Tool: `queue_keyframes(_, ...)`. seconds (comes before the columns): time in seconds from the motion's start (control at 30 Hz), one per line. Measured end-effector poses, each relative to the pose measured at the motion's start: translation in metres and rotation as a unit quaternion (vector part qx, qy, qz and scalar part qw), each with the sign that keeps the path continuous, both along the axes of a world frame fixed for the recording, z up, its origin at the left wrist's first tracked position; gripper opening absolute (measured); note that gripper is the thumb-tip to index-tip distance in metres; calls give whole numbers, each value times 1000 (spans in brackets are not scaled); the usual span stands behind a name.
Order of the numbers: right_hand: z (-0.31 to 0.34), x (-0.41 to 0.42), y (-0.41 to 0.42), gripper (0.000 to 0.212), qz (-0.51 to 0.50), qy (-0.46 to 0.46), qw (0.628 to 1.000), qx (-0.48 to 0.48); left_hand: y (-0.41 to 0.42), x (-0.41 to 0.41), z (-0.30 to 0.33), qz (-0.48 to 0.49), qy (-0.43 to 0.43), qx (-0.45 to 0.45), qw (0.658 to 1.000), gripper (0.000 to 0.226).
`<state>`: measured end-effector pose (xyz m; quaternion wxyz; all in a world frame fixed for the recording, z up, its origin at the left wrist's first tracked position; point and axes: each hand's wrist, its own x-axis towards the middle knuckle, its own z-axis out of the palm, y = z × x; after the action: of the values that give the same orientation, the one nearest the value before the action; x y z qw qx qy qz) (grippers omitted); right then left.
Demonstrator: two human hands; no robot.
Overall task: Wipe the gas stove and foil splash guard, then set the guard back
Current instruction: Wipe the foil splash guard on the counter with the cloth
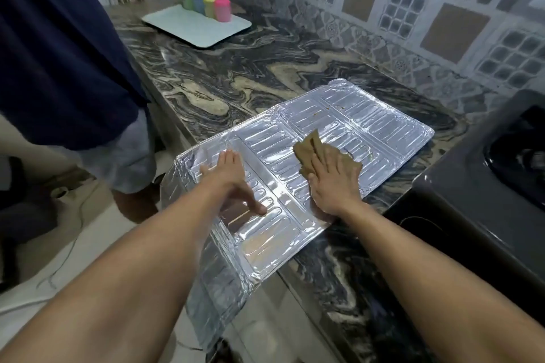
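The foil splash guard lies unfolded flat on the marbled counter, its left panel hanging over the counter's front edge. My left hand rests flat on the guard's left part, fingers spread, holding nothing. My right hand presses a brown cloth onto the guard's middle panel, palm down. Small brown stains show on the far panel. The dark gas stove sits at the right, with a burner grate partly in view.
A person in a dark top and grey shorts stands at the left, close to the counter's edge. A pale tray with several coloured bottles stands at the counter's far end. A tiled wall backs the counter.
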<state>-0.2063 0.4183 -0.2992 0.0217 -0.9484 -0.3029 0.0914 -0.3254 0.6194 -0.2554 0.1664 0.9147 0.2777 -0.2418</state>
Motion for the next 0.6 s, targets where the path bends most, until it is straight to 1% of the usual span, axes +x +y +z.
queue_keyframes(0.07, 4, -21, -3, 59, -1, 18, 1000, 4, 0, 1, 1, -2, 2, 7, 1000, 158)
queue_keyframes(0.23, 8, -103, -15, 67, 103, 30, 994, 26, -2, 3, -2, -15, 25, 20, 999, 160)
queue_keyframes(0.33, 12, -119, -18, 71, 96, 34, 994, 26, 1, 5, -4, -29, 26, 13, 999, 165)
queue_keyframes(0.4, 13, -109, -19, 68, 77, 27, 997, 12, 2, 1, -3, -35, 19, 18, 999, 165)
queue_keyframes(0.47, 10, -89, -19, 61, 17, 16, 1000, 1, 2, -4, -2, -43, 21, 29, 998, 163)
queue_keyframes(0.53, 13, -65, -21, 60, -54, 20, 998, -11, 1, -6, -3, -46, 35, 33, 998, 163)
queue_keyframes(0.6, 20, -52, -18, 61, -82, 38, 996, -29, 1, -8, 0, -50, 57, 50, 996, 161)
